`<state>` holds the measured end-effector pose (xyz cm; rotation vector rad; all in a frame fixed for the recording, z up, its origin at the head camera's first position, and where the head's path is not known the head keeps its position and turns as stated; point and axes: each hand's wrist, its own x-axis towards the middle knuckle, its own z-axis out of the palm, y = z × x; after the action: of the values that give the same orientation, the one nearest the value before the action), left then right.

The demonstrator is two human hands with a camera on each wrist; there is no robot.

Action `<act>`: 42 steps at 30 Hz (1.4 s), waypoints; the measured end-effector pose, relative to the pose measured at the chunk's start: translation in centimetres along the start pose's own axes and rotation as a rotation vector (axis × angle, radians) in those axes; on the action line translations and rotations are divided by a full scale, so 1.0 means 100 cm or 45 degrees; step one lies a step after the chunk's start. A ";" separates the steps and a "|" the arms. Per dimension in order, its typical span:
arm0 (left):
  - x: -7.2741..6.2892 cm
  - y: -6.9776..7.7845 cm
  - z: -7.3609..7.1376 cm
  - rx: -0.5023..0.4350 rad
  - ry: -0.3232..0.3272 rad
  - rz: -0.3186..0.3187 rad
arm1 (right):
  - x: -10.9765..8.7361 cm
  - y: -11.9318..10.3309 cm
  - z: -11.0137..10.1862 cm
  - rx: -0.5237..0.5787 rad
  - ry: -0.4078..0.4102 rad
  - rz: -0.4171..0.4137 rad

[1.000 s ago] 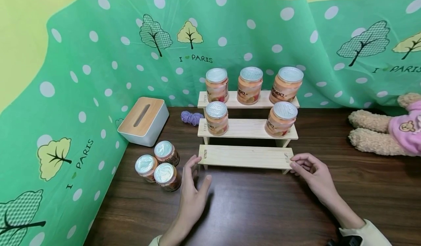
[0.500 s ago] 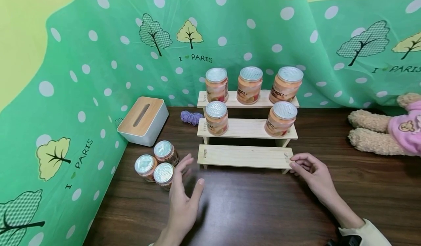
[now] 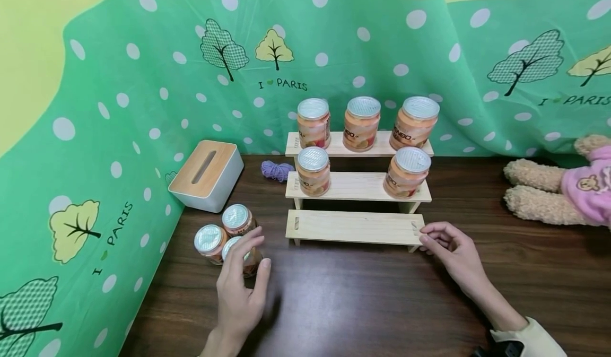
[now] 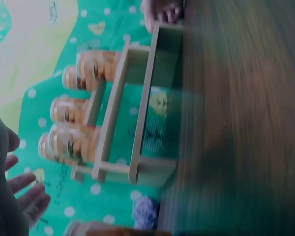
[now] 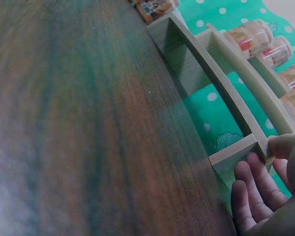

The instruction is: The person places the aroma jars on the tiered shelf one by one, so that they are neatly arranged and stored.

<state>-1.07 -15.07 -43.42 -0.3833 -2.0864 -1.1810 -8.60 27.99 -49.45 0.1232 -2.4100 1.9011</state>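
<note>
A three-tier wooden display rack point(image 3: 353, 227) stands on the dark table. Its right end, at the lowest board, is pinched by my right hand point(image 3: 451, 256), the thumb on top and fingers curled at the side panel point(image 5: 236, 150). My left hand point(image 3: 238, 298) is open, fingers apart, over the front jar point(image 3: 252, 266) of a group of three orange fruit jars with silver lids; it partly hides that jar. Behind are the left jar point(image 3: 209, 243) and the back jar point(image 3: 237, 218). In the left wrist view, the left hand's fingers point(image 4: 27, 191) spread with nothing between them.
Three jars point(image 3: 361, 126) line the top tier; a left jar point(image 3: 313, 174) and a right jar point(image 3: 406, 174) occupy the middle tier, with a gap between. A tissue box point(image 3: 207, 174), purple yarn point(image 3: 276, 171) and a plush toy point(image 3: 549, 192) lie around. Patterned green cloth point(image 3: 157, 92) hangs behind.
My left hand has moved left, away from the rack's lower left corner to the group of three jars. The right hand keeps its grip at the rack's right end.
</note>
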 end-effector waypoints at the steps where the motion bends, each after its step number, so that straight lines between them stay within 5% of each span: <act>1: 0.001 -0.003 -0.002 0.011 0.015 0.023 | 0.000 0.000 0.000 -0.010 0.003 -0.002; 5: 0.007 -0.013 -0.009 0.044 0.104 0.095 | 0.000 0.000 -0.001 -0.010 0.007 0.000; 10: 0.014 -0.024 -0.021 0.119 0.235 0.075 | -0.001 -0.001 -0.001 0.002 0.007 -0.001; 16: 0.012 -0.046 -0.043 0.252 0.326 -0.112 | 0.000 0.000 0.001 -0.004 0.000 -0.023; 27: 0.001 -0.078 -0.067 0.337 0.306 -0.385 | -0.002 -0.002 0.000 0.010 -0.005 -0.005; 37: -0.006 -0.096 -0.073 -0.026 0.308 -0.591 | -0.001 -0.001 0.000 0.015 -0.003 0.009; 42: -0.008 -0.106 -0.076 -0.239 0.222 -0.637 | -0.001 0.000 0.000 0.052 -0.004 0.005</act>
<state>-3.13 -27.11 -48.10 0.1709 -1.9800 -1.6404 -8.46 27.97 -49.47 0.1232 -2.3756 1.9541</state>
